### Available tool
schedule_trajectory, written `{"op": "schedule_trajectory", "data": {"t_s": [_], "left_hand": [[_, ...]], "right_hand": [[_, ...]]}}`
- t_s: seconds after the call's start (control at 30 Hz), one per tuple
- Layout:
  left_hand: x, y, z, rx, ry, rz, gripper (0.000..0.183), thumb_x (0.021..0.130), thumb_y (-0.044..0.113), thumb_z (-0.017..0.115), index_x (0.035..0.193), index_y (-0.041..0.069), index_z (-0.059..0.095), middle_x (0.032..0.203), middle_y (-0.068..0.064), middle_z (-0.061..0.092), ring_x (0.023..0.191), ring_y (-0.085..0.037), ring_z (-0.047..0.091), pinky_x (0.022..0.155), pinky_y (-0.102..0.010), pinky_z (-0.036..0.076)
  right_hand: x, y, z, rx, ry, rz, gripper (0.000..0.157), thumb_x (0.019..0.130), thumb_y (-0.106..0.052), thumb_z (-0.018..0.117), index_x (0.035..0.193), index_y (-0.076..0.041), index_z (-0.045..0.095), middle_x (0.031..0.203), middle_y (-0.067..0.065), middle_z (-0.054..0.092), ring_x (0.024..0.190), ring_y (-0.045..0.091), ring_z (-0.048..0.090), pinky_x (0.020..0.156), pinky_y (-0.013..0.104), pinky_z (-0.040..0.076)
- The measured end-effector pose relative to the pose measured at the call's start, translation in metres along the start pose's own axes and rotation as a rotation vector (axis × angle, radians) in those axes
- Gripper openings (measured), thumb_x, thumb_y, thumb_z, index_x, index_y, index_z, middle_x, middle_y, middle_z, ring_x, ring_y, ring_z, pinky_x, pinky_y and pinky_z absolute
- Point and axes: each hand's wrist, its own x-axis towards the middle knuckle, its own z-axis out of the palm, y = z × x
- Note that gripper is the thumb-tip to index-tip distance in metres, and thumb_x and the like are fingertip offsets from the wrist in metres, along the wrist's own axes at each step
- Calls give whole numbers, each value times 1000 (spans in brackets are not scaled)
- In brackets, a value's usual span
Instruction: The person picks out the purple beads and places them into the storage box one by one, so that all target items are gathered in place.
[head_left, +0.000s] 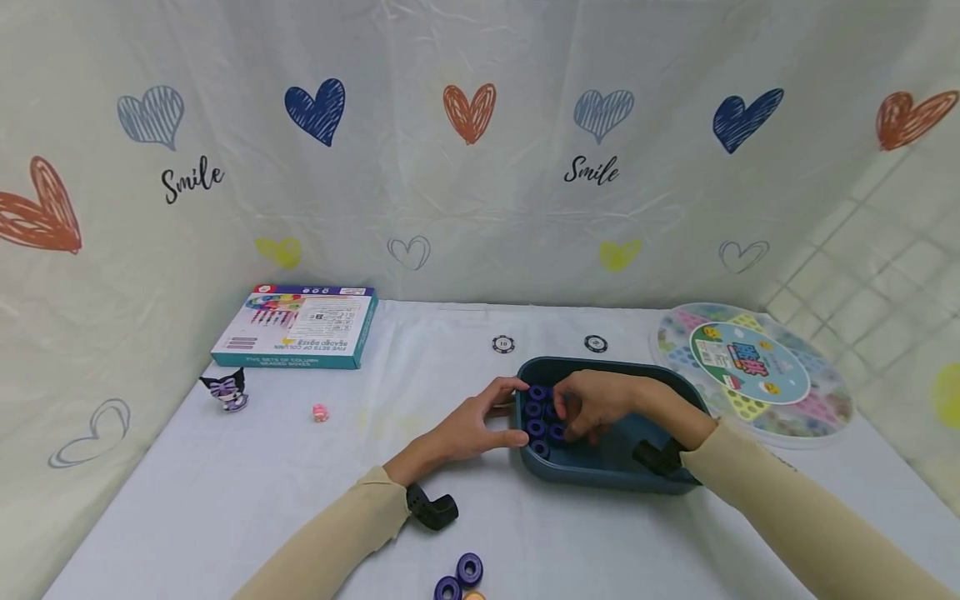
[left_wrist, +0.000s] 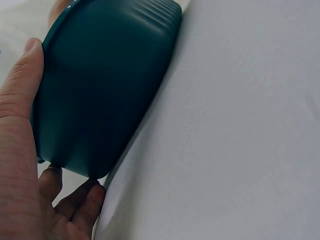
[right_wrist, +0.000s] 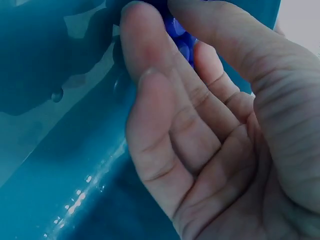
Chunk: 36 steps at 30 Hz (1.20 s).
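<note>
A dark teal plastic tub (head_left: 600, 477) stands right of centre on the white cloth. My left hand (head_left: 480, 422) grips its left end, thumb near the front corner and fingers at the far corner. In the left wrist view, the thumb (left_wrist: 27, 75) lies along the tub's wall (left_wrist: 100, 95). Inside, several purple rings (head_left: 528, 410) sit in rows against the left wall. My right hand (head_left: 603, 398) reaches into the tub and pinches a purple ring (head_left: 552, 437) beside those rows. In the right wrist view, fingers partly cover the blue-purple pieces (right_wrist: 175, 27).
Two loose purple rings (head_left: 470, 557) and part of an orange piece (head_left: 474, 596) lie at the front edge of view. A boxed set (head_left: 292, 329), a dark figurine (head_left: 227, 390) and a pink figure (head_left: 320, 412) are left. Two chips (head_left: 503, 337) lie behind; a round package (head_left: 750, 367) is right.
</note>
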Motion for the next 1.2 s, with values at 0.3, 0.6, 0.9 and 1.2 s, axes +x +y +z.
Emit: {"op": "schedule_trajectory", "data": {"t_s": [0.3,0.6,0.9,1.2], "left_hand": [[0,0,0,13,4,-7,71,76,55,63,133,25,33,137,2,41,121,-12,41,99,-39,33],[0,-2,0,25,-3,-1,73,75,58,62,133,26,32,138,1,39,120,-12,43,99,-38,34],[0,-1,-1,24,-3,-8,69,76,55,62,133,29,32,138,2,39,120,-12,42,99,-39,33],[0,3,-1,25,-9,-7,69,77,53,63,133,28,31,139,2,38,121,-16,41,99,-43,33]], "right_hand": [[-3,0,-3,-82,13,5,15,80,-19,68,82,-11,56,70,0,62,59,16,60,52,28,46],[-13,2,-6,-111,53,-14,10,85,-20,62,85,-11,57,71,0,61,57,16,58,51,28,46],[-26,-10,1,-132,90,-61,5,87,-19,60,89,-15,58,74,-2,60,59,14,58,56,28,48],[-49,-43,36,-212,284,-266,5,87,-23,60,88,-19,59,71,-13,56,60,4,51,56,21,46]]}}
